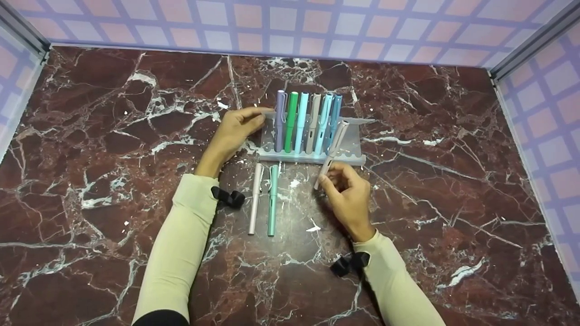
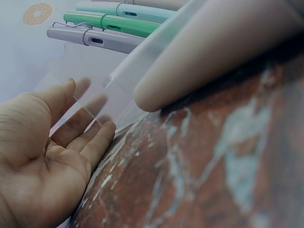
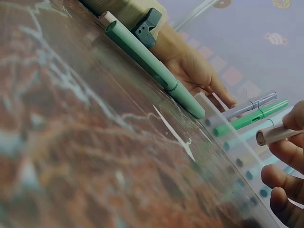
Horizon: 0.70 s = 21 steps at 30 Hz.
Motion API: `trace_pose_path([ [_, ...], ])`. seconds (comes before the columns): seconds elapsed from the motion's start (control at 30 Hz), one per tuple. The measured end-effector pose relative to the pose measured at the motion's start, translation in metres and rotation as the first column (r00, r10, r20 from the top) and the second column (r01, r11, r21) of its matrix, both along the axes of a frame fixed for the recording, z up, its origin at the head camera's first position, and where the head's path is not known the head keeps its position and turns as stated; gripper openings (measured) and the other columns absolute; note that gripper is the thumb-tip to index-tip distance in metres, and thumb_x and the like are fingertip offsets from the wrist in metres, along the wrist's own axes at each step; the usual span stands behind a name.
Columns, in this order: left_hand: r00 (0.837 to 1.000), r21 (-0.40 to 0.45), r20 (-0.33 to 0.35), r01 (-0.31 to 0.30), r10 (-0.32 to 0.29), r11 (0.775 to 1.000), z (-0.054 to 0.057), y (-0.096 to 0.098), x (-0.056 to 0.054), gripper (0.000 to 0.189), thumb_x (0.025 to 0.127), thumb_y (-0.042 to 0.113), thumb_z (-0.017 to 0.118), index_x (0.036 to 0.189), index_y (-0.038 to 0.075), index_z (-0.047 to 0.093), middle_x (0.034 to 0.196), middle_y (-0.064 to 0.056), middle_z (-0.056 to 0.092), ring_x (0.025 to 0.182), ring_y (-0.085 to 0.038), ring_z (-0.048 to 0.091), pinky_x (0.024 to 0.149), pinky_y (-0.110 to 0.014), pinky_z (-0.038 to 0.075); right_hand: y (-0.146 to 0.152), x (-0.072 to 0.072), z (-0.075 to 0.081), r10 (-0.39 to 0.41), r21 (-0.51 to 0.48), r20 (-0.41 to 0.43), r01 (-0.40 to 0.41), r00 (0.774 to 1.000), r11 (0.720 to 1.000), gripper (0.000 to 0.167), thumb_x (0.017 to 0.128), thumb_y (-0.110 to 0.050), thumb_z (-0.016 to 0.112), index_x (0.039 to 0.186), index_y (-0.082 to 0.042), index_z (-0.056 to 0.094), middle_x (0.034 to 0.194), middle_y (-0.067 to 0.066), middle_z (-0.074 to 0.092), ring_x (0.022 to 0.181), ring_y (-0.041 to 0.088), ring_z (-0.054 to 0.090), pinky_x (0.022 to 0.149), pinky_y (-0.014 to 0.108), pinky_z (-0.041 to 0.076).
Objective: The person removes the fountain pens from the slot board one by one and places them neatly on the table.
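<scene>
A clear pen rack (image 1: 351, 142) stands near the middle of the table with several pens leaning in its slots. Purple (image 1: 279, 122), green (image 1: 291, 123), light blue (image 1: 301, 124), taupe (image 1: 312, 131) and darker blue (image 1: 336, 108) ones are among them. My left hand (image 1: 232, 133) pinches the rack's left edge; in the left wrist view its fingers show through the clear panel (image 2: 90, 71). My right hand (image 1: 349, 194) pinches a pale pinkish pen (image 1: 337, 139) near its lower end, tilted across the rack's front right. Whether that pen touches the rack I cannot tell.
Before the rack, a pale pink pen (image 1: 255, 199) and a teal pen (image 1: 273, 201) lie side by side on the marbled table (image 1: 430, 203). Checked panels (image 1: 312, 29) wall the back and sides. Each wrist wears a black strap mount (image 1: 229, 198).
</scene>
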State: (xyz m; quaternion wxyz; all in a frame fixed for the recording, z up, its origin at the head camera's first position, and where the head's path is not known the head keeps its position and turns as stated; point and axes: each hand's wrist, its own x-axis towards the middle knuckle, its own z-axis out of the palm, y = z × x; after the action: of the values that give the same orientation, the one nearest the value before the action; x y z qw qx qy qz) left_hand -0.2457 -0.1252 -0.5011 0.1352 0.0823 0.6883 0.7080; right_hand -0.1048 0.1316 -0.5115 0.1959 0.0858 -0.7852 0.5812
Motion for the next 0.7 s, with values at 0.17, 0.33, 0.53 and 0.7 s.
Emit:
trace_pose_path([
  [0.17, 1.0, -0.003, -0.022, 0.002, -0.002, 1.0, -0.001, 0.0, 0.0, 0.027, 0.101, 0.008, 0.057, 0.126, 0.007, 0.067, 0.133, -0.011, 0.066, 0.128, -0.023, 0.057, 0.112, -0.028, 0.045, -0.002, 0.002, 0.0, 0.021, 0.008, 0.0, -0.021, 1.0, 1.0, 0.014, 0.087, -0.001, 0.075, 0.098, 0.005, 0.067, 0.077, 0.013, 0.072, 0.056, 0.007, 0.059, 0.044, 0.016, 0.048],
  [0.33, 1.0, -0.002, -0.025, 0.003, -0.003, 1.0, -0.001, -0.001, 0.0, 0.027, 0.101, 0.008, 0.057, 0.126, 0.007, 0.067, 0.132, -0.011, 0.066, 0.127, -0.024, 0.058, 0.112, -0.029, 0.045, -0.006, 0.006, 0.0, 0.089, 0.019, -0.006, -0.089, 0.996, 0.996, 0.015, 0.088, -0.001, 0.074, 0.1, 0.005, 0.067, 0.079, 0.014, 0.073, 0.054, 0.01, 0.059, 0.041, 0.018, 0.048],
  [0.53, 1.0, -0.002, -0.025, 0.003, -0.003, 1.0, -0.002, 0.0, -0.001, 0.027, 0.101, 0.007, 0.056, 0.126, 0.006, 0.067, 0.133, -0.011, 0.065, 0.127, -0.024, 0.058, 0.112, -0.029, 0.045, -0.011, 0.012, -0.001, 0.094, 0.056, 0.01, -0.095, 0.996, 0.994, 0.018, 0.086, -0.004, 0.078, 0.097, 0.004, 0.067, 0.076, 0.01, 0.073, 0.057, 0.011, 0.062, 0.048, 0.019, 0.053],
  [0.7, 1.0, 0.0, -0.023, 0.003, -0.003, 1.0, -0.002, 0.0, -0.001, 0.026, 0.101, 0.007, 0.056, 0.125, 0.006, 0.068, 0.133, -0.011, 0.065, 0.126, -0.024, 0.058, 0.112, -0.029, 0.046, -0.015, 0.016, 0.0, 0.104, 0.045, 0.023, -0.105, 0.994, 0.993, 0.02, 0.083, -0.004, 0.08, 0.096, 0.005, 0.068, 0.076, 0.009, 0.074, 0.058, 0.013, 0.064, 0.05, 0.019, 0.054],
])
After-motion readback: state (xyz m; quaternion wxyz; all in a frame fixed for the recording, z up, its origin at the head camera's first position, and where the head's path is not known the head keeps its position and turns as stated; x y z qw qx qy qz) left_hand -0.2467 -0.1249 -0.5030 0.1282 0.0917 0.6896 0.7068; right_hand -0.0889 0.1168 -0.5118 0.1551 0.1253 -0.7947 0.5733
